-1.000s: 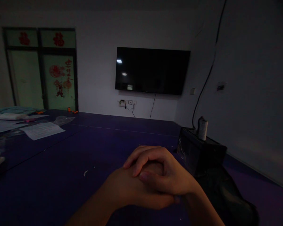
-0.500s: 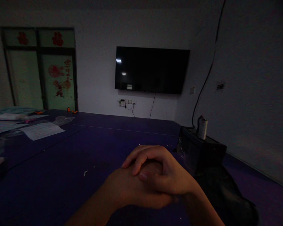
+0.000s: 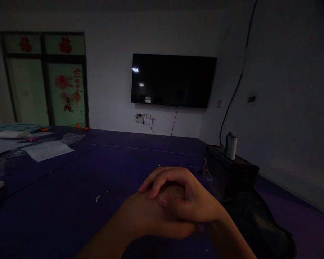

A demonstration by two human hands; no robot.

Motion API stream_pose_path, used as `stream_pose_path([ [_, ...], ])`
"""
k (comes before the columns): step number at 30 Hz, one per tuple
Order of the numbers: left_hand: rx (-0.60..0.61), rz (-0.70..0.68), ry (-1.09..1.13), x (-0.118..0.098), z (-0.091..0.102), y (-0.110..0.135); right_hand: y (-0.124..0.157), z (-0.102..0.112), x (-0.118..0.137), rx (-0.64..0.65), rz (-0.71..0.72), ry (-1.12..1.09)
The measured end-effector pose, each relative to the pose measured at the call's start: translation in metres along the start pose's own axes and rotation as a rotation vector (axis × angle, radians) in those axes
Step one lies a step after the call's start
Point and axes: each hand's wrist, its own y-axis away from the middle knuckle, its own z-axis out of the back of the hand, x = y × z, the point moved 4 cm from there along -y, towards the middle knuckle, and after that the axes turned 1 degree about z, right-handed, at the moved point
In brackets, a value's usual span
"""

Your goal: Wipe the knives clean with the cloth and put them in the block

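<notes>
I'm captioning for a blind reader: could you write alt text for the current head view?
A person's right hand rests over their left hand, its fingers curled, at a purple table. Papers lie at left; a black box stands at right. A dark television hangs on the far wall.

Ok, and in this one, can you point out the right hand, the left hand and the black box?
Right hand (image 3: 196, 198): head view, on the back of the hand.
Left hand (image 3: 153, 216): head view, on its uncovered back.
Black box (image 3: 220, 174): head view, on its left side.
</notes>
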Motion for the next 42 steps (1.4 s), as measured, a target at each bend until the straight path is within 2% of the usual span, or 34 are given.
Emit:
stream_pose_path([
  [4,0.061,0.003,-0.001,-0.001,0.000,-0.001,-0.001,0.000,0.000,0.017,0.016,0.020],
  [12,0.043,0.048,-0.021,-0.002,-0.002,0.003,-0.001,0.000,0.002,0.037,0.000,0.016],
  [16,0.099,0.008,0.026,-0.002,-0.002,0.001,0.000,0.000,0.001,0.024,-0.006,-0.008],
  [21,0.114,0.057,0.056,-0.003,0.005,-0.002,0.002,0.000,0.000,-0.010,-0.027,-0.026],
  [23,0.128,0.054,0.047,-0.006,0.006,-0.002,0.003,0.001,0.000,-0.007,-0.028,0.004],
  [28,0.072,0.042,-0.028,-0.009,0.007,-0.006,0.006,0.007,0.000,-0.007,0.015,0.132],
  [31,0.075,0.066,-0.086,-0.002,0.004,-0.012,0.007,0.013,0.001,-0.016,0.032,0.223],
  [33,0.075,0.121,-0.207,0.007,0.005,-0.017,0.009,0.020,0.002,-0.043,0.033,0.279],
  [35,0.039,0.173,-0.368,0.016,0.010,-0.021,0.012,0.033,0.000,-0.120,0.026,0.331],
  [37,-0.062,0.192,-0.495,0.023,0.020,-0.024,0.016,0.054,-0.006,-0.280,-0.003,0.406],
  [42,-0.380,0.150,-0.588,0.043,0.048,-0.024,0.048,0.123,-0.026,-0.920,-0.028,0.723],
])
